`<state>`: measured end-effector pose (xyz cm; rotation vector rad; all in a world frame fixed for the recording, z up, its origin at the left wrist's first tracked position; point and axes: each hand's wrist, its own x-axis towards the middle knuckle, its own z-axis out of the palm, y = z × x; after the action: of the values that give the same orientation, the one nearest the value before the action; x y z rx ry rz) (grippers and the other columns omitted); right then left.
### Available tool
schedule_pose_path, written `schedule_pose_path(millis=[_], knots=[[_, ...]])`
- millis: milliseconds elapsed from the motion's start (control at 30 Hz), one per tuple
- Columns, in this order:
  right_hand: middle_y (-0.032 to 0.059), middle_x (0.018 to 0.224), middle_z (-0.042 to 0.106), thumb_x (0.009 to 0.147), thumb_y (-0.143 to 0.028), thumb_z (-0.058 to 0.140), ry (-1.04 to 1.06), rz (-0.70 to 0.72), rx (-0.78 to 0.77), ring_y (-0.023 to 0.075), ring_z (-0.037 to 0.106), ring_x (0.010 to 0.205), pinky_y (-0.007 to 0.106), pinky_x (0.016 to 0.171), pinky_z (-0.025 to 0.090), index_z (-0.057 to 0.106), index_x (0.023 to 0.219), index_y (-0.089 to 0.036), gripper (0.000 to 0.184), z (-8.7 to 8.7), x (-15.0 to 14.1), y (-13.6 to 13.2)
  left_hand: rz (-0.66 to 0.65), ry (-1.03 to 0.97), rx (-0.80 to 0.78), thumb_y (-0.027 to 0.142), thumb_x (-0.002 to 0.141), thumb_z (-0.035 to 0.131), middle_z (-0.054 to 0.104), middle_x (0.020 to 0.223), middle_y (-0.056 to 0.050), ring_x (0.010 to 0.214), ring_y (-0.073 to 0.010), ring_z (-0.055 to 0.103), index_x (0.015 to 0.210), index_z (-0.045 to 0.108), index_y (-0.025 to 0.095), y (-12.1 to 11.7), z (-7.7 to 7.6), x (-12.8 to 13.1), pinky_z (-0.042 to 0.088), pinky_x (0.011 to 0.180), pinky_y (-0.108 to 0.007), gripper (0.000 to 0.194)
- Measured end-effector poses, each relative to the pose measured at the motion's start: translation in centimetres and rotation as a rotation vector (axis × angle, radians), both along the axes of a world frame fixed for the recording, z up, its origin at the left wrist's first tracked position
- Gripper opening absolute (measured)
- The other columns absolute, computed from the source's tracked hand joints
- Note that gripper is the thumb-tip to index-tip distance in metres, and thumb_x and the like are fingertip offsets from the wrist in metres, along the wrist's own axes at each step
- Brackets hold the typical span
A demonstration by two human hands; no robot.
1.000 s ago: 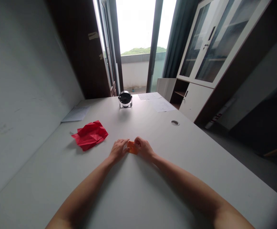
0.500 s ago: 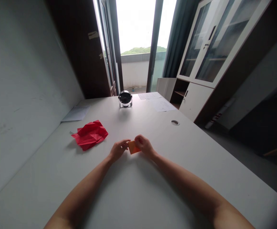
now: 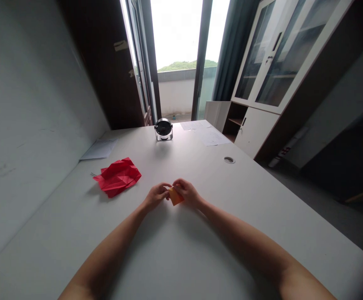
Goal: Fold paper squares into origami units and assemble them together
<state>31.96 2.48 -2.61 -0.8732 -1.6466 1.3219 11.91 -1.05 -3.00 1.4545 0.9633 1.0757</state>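
Note:
A small folded piece of orange paper is held between my two hands, just above the white table. My left hand has its thumb and fingers closed on the paper's left edge. My right hand grips the right side and covers part of it. One face of the paper looks lighter orange than the other. Off to the left of my left hand lies a crumpled, creased red paper, touched by neither hand.
Near the far edge of the table stands a round black device on a metal stand. White sheets lie at the far right, and another paper rests by the left wall. A round cable hole is set in the right side.
The orange paper has been turned and tilted, with a corner now pointing down toward me. My left fingers, slightly apart from it half a second ago, have come back onto its left edge.

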Motion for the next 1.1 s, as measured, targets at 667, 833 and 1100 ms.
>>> schedule_pose_path(millis=[667,833,1100], knots=[[-0.0013,0.072,0.063,0.088,-0.045,0.06,-0.233,-0.055,0.15,0.0141,0.053,0.064,0.024,0.059,0.042,0.066,0.106,-0.021,0.031,0.1,0.2,-0.2,0.176,0.039,-0.019,0.053,0.084,0.066,0.053,0.059,0.005,0.052,-0.0087,0.046,0.083,0.058,0.017,0.2,0.4,0.3,0.033,0.052,-0.021,0.037],[0.0002,0.076,0.066,0.089,-0.047,0.058,-0.138,-0.037,0.096,0.0148,0.056,0.067,0.025,0.062,0.043,0.066,0.101,-0.02,0.031,0.1,0.3,-0.1,0.153,-0.004,-0.07,0.051,0.084,0.067,0.058,0.062,0.003,0.052,-0.0092,0.05,0.082,0.056,0.017,0.0,0.9,0.3,0.036,0.05,-0.021,0.036],[-0.0021,0.069,0.059,0.085,-0.051,0.065,-0.159,0.057,0.076,0.013,0.051,0.062,0.022,0.055,0.038,0.065,0.105,-0.018,0.039,0.6,0.5,-0.3,0.107,0.021,-0.064,0.051,0.085,0.066,0.053,0.059,0.005,0.051,-0.008,0.045,0.088,0.059,0.016,-0.2,1.3,0.2,0.033,0.05,-0.02,0.036]])
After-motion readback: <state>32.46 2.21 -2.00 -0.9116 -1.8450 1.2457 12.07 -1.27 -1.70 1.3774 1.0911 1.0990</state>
